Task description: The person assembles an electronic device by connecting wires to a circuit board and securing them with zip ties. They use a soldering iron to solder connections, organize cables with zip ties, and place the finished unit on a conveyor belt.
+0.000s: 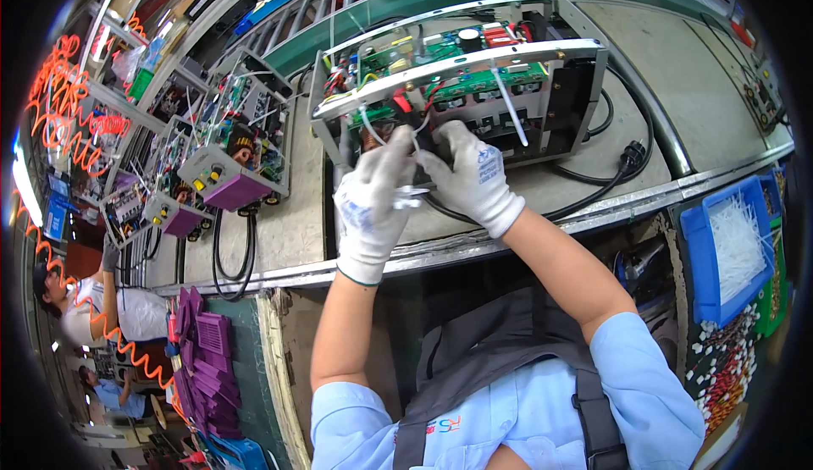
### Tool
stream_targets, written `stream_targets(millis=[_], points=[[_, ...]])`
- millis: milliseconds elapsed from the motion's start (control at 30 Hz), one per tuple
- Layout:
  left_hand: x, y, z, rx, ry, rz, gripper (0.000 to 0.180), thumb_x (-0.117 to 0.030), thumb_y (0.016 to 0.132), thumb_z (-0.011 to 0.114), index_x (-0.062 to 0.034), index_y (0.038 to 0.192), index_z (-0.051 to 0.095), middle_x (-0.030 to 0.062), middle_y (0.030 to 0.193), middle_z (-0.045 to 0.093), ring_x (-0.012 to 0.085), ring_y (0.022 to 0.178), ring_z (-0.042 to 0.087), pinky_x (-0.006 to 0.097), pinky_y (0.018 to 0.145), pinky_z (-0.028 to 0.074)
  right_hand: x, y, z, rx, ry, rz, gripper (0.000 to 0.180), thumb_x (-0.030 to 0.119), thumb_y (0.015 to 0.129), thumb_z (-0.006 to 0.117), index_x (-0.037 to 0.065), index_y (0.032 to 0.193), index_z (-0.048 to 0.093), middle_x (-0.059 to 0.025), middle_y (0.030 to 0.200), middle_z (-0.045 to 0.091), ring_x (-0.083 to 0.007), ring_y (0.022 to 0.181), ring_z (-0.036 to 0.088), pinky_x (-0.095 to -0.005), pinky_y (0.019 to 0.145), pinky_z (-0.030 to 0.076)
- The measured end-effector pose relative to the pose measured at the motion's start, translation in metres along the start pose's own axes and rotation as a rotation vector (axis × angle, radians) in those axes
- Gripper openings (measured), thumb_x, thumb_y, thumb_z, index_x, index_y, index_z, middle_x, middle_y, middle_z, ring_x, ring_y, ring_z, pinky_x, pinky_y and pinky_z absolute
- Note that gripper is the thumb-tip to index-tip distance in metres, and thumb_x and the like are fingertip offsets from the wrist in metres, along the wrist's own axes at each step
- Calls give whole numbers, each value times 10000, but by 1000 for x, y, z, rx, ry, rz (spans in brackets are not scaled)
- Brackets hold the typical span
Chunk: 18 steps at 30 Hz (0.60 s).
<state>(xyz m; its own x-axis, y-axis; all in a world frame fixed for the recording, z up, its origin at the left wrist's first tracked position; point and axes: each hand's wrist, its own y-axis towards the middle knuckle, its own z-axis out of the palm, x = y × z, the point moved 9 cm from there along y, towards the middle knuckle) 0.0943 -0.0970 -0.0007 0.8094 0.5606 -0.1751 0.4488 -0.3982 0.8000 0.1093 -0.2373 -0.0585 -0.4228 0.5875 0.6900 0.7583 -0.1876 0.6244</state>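
Fingers of left hand (373, 199) and right hand (471, 178), both in white gloves, curl shut together on a wire bundle (405, 135) at the lower front edge of the open metal chassis (474, 63), frame centre. Chassis stands on the counter (288, 224), w/ green circuit boards (487, 80) inside. Black power cable (610, 174) runs off its right side. Similar units w/ purple front panels (233, 186) sit centre-left. Blue bin of white cable ties (728, 250) at right edge.
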Motion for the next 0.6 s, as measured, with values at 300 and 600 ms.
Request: stream_targets(millis=[300,600], points=[[-3,36,9,361,-138,-4,185,-71,833,621,-44,1016,617,152,904,656,343,862,648,393,732,509,12,1,-2,7,-57,-173,210,193,840,682,52,940,563,-176,806,648,-365,706,644,-432,595,512],[-32,53,12,234,-124,-137,114,-116,907,579,-25,975,580,179,817,635,360,771,641,397,667,494,9,3,-7,-75,55,-181,201,191,825,686,63,905,554,-173,755,634,-373,730,643,-446,605,508]])
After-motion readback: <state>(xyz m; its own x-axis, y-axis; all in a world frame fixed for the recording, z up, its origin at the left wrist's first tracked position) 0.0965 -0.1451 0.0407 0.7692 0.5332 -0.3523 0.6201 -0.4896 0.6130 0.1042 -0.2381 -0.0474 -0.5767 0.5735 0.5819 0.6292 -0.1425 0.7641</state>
